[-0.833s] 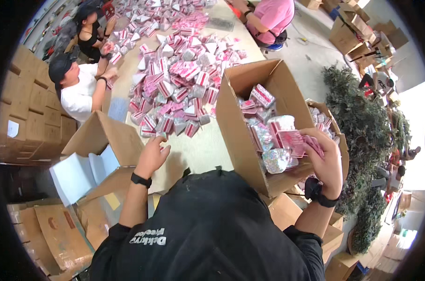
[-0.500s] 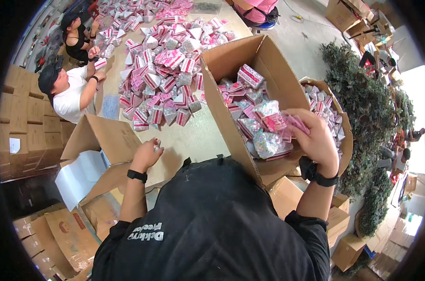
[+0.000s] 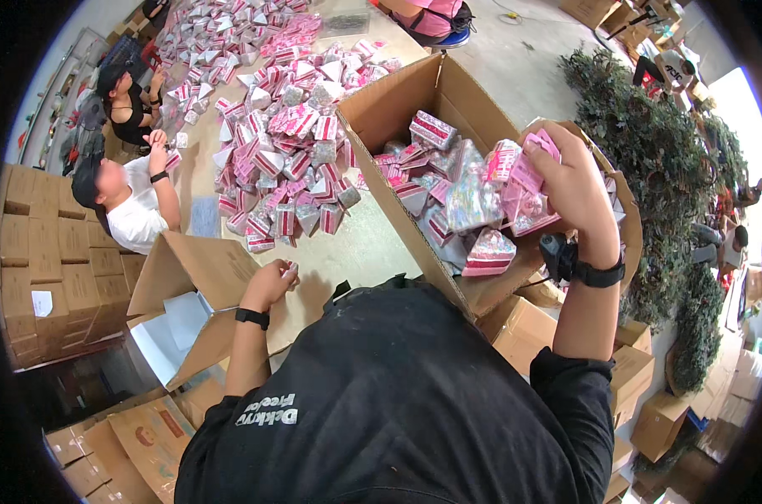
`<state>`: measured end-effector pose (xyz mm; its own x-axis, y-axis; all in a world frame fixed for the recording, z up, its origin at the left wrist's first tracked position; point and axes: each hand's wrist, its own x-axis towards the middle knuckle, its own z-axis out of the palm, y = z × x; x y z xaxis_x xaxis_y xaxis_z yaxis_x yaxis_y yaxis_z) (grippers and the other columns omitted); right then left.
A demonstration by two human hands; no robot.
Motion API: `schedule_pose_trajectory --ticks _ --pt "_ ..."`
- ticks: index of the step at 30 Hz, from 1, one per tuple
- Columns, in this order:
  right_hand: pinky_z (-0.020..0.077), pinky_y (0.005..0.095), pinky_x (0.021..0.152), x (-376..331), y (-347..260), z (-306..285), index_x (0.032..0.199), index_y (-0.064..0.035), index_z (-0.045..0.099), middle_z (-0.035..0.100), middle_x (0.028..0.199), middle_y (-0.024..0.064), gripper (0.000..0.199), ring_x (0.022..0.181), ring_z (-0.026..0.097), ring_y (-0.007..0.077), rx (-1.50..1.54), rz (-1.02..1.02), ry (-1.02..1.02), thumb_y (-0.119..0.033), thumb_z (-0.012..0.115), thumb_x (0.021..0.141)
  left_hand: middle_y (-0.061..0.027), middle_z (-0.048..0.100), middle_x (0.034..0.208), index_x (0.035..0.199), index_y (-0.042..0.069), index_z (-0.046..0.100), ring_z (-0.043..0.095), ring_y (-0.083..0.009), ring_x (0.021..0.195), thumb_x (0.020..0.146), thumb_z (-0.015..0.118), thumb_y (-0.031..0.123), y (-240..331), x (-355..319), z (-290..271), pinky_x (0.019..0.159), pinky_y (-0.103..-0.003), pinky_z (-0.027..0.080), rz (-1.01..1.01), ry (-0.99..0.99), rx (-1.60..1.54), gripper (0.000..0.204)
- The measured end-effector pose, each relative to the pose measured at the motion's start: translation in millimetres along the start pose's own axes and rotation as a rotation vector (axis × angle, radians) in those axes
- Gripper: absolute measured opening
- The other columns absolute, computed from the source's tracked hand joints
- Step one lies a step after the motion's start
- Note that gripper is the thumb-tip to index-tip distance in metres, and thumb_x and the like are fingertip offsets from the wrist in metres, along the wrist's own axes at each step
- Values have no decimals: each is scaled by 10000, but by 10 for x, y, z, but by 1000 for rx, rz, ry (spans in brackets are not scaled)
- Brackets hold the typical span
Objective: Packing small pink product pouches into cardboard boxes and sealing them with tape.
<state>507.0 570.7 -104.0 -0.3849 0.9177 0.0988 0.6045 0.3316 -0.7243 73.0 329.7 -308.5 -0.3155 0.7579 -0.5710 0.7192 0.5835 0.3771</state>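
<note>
My right hand (image 3: 572, 181) is inside the near end of an open cardboard box (image 3: 381, 172), its fingers closed on some pink cards (image 3: 539, 160). Clear-wrapped packets with pink-and-white pieces hang or lie right below the cards; which of them are attached cannot be made out. Beneath the hand, the box holds several shiny silver wrapped packets (image 3: 473, 204) and a wedge-shaped packet (image 3: 488, 254). My left hand (image 3: 270, 286) rests at the table's near edge, fingers curled, with a small pale spot at the fingertips that I cannot identify.
A large heap of similar wrapped wedges (image 3: 289, 151) covers the table (image 3: 356, 227). An open carton (image 3: 204, 269) stands left of my left hand. Another carton of packets (image 3: 629, 197) is beyond my right wrist. Two people sit along the table's left side. Leafy plants (image 3: 641, 143) stand right.
My right hand has moved up and toward the far right side of the box with the pink cards. Packets below it have shifted. The left hand stays curled at the table edge.
</note>
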Motion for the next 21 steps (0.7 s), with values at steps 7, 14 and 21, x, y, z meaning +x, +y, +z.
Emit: schedule_pose_trajectory --ticks 7,14,21 --pt "513 412 728 35 -151 -100 1048 31 634 654 845 203 288 760 655 303 69 72 16 -241 591 964 -250 728 959 1090 -30 688 708 -384 937 901 649 395 -286 -19 44 833 -440 535 23 25 82 466" --pt "475 249 572 12 -232 -263 989 -13 658 614 762 6 184 636 566 75 339 73 -124 -186 609 953 -275 719 976 1119 -31 685 703 -401 944 880 656 393 -449 7 92 852 -443 536 25 45 40 488" --pt "475 244 747 -33 -371 -446 1012 2 651 634 851 -4 191 801 568 64 357 31 -257 -173 609 949 -244 731 956 1098 -38 685 713 -381 916 901 626 377 -202 9 6 829 -432 542 35 -2 3 464"
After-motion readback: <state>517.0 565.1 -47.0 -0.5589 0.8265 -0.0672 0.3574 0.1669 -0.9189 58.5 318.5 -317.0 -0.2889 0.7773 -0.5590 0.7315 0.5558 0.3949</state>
